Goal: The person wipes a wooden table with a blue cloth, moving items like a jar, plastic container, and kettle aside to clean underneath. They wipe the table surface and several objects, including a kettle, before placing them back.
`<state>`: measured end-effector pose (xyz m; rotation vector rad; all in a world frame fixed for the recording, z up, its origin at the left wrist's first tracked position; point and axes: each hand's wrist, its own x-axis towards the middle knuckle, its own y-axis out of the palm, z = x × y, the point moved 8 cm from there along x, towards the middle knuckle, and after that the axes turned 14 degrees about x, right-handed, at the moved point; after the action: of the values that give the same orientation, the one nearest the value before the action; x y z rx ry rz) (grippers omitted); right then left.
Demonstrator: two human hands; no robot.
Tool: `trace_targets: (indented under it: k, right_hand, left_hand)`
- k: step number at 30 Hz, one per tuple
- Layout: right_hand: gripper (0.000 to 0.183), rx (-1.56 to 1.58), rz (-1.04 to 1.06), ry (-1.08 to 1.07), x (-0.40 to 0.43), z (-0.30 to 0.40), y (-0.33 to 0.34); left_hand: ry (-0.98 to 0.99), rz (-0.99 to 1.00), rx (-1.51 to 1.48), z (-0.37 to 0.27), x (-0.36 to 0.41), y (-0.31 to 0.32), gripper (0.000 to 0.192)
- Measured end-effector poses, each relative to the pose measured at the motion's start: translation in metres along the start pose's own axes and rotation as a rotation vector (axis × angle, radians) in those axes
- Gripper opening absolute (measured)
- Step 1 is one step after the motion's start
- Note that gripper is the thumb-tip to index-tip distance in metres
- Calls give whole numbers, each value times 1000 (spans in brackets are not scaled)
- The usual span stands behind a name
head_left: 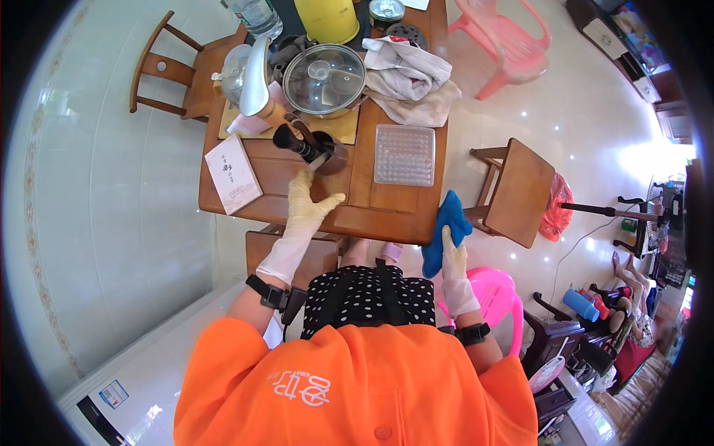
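Note:
My left hand (308, 198), in a pale glove, is at the near side of a dark brown cup (333, 156) on the wooden table (312, 220). Its thumb is spread wide and nothing shows in its grasp; whether the fingertips touch the cup I cannot tell. Dark-handled utensils stand tilted in that cup. Beyond the table's right corner, my right hand (454, 259), gloved too, grips a blue cloth (448, 220) that hangs beside the edge. To the left lies a pale booklet or flat box (233, 175) bearing writing. A clear plastic tray (404, 155) with small compartments rests at the right.
Toward the back are a glass-lidded pot (324, 81), crumpled towels (410, 78), a glass teapot (231, 78), a water bottle (259, 19) and a yellow container (328, 19). Wooden stools (516, 192), a pink plastic chair (491, 292) and a wooden chair (189, 78) surround the table. A person (638, 329) reclines far right.

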<state>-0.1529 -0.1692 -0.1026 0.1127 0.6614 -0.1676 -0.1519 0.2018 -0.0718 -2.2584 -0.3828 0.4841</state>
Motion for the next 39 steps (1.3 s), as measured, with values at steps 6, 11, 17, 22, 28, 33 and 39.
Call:
trace_targets:
  k: [6, 11, 17, 22, 28, 33, 39]
  right_hand:
    - [44, 59, 45, -32, -18, 19, 6]
    - [41, -81, 53, -50, -40, 40, 14]
    - [41, 183, 191, -103, -92, 80, 75]
    - [92, -690, 719, -1027, -140, 135, 192]
    - [58, 3, 999, -281, -111, 122, 243]
    - [61, 482, 1052, 657, -122, 71, 257]
    - [63, 422, 859, 784, -115, 25, 251]
  left_hand:
    - [206, -297, -363, -28, 41, -29, 94]
    - [127, -105, -590, -29, 50, -9, 79]
    - [-40, -27, -456, -22, 0, -34, 76]
    - [-89, 124, -645, -70, -69, -60, 79]
    - [86, 134, -614, -90, -99, -117, 96]
    - [173, 42, -617, -72, -117, -128, 103]
    - [96, 16, -683, -47, -128, -125, 106]
